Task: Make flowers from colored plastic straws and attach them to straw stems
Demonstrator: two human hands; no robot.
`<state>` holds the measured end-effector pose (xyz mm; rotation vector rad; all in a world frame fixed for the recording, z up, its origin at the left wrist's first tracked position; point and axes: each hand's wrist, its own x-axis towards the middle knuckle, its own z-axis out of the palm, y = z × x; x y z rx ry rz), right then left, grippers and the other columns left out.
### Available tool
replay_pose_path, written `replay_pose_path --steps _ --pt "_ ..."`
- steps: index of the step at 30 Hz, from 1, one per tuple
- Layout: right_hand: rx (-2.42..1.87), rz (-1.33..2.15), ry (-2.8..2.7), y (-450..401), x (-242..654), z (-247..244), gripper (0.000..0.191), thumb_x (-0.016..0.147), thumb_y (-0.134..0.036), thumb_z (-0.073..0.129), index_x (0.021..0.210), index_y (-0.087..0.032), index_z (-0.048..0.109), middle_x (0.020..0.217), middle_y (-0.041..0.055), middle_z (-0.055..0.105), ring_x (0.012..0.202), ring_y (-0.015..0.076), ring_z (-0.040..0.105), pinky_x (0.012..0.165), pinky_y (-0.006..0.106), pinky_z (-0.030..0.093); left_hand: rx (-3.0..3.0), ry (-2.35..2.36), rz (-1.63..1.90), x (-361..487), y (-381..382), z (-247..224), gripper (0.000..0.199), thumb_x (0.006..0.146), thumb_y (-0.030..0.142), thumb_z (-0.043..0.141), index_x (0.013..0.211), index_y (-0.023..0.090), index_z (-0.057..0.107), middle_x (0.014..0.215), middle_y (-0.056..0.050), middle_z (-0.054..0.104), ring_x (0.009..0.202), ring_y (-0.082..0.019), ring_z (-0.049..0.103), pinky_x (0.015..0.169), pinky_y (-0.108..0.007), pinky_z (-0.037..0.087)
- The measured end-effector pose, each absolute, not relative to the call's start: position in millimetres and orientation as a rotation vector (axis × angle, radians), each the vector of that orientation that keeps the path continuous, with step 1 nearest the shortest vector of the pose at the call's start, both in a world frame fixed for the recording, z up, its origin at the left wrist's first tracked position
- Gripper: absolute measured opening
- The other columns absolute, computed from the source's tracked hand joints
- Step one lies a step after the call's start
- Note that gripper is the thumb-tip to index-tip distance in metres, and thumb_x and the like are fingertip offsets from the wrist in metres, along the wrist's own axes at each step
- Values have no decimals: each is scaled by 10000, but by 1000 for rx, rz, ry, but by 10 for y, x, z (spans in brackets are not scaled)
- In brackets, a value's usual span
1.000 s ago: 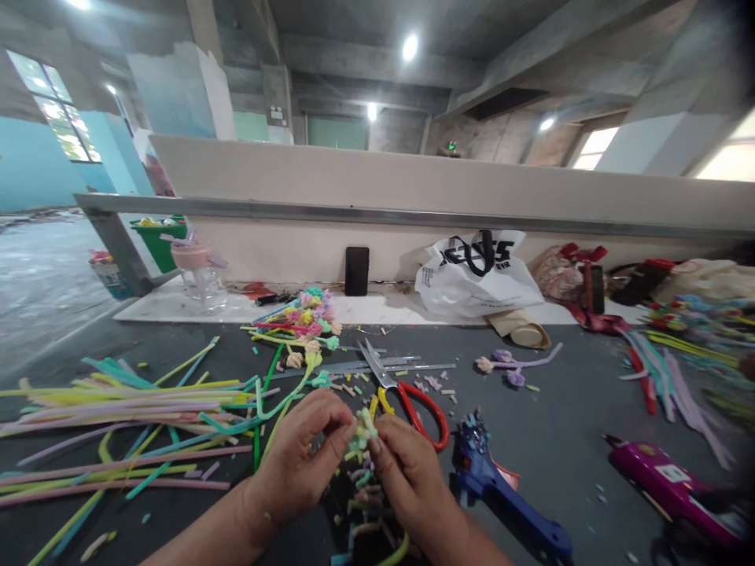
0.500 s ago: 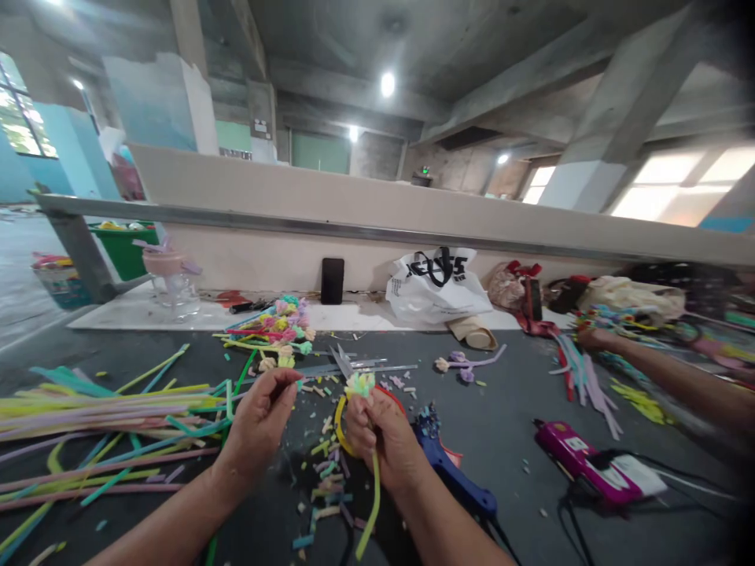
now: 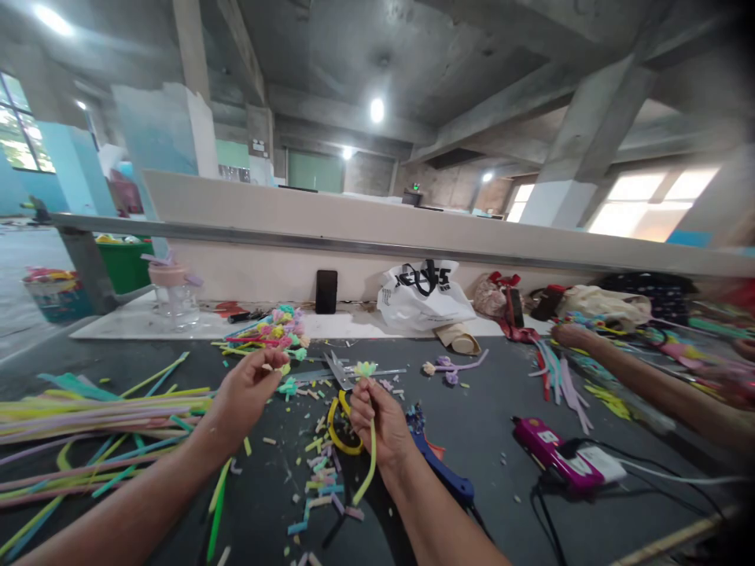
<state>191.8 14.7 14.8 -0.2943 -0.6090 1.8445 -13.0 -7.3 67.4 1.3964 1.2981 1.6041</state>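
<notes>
My right hand [image 3: 377, 417] is closed round the stem of a pale yellow-green flower [image 3: 365, 369], with the bloom above the fingers and the stem hanging below. Yellow-handled scissors [image 3: 344, 442] lie beside that hand, their blades apart. To the left, my left hand [image 3: 253, 389] has its fingertips pinched together; what they hold, if anything, is too small to make out. Just right of those fingertips is a small teal flower piece [image 3: 288, 386]. Finished-looking colourful flowers [image 3: 283, 326] are piled beyond my left hand. Cut fuzzy bits [image 3: 322, 479] are scattered between my forearms.
Long fuzzy strips [image 3: 100, 417] cover the table's left side. A blue glue gun [image 3: 442, 464] and a magenta power strip [image 3: 557, 452] lie right. Behind stand a phone [image 3: 326, 292], white bag [image 3: 421, 299] and jar [image 3: 177, 303]. Another person's arm [image 3: 649, 373] reaches in from the right.
The view has tilted and shifted slightly. My left hand has moved a little away from the flower, up and left. My right hand still holds the stem.
</notes>
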Motion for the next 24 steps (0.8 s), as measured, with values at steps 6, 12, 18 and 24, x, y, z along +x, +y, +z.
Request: replay_pose_path --steps 6,12,18,24 --pt "-353 1850 -654 122 1857 101 172 745 -252 636 696 -126 529 592 -60 398 393 4 233 335 110 207 2004 1297 1451 -27 -269 355 104 708 180 515 737 209 610 785 -41 619 749 -194 576 681 -273 459" --pt "-417 1874 -664 114 1813 69 224 775 -318 607 687 -126 532 584 -54 406 384 10 238 331 132 199 2457 1234 1321 -68 -336 -30 254 774 118 469 964 224 599 981 -63 639 958 -188 585 839 -219 453" --pt "-469 1908 -661 98 1752 61 210 792 -300 592 694 -126 528 579 -51 427 370 3 272 349 139 189 2947 991 1620 -107 -239 -245 316 844 115 316 974 210 588 890 -5 663 876 -107 595 888 -150 417" --pt "-455 1958 -598 90 1722 59 191 829 -273 542 711 -123 528 605 -42 435 384 5 290 357 144 186 2938 1007 1514 -55 -162 -146 302 864 119 302 844 220 585 764 15 642 737 -75 592 790 -103 445"
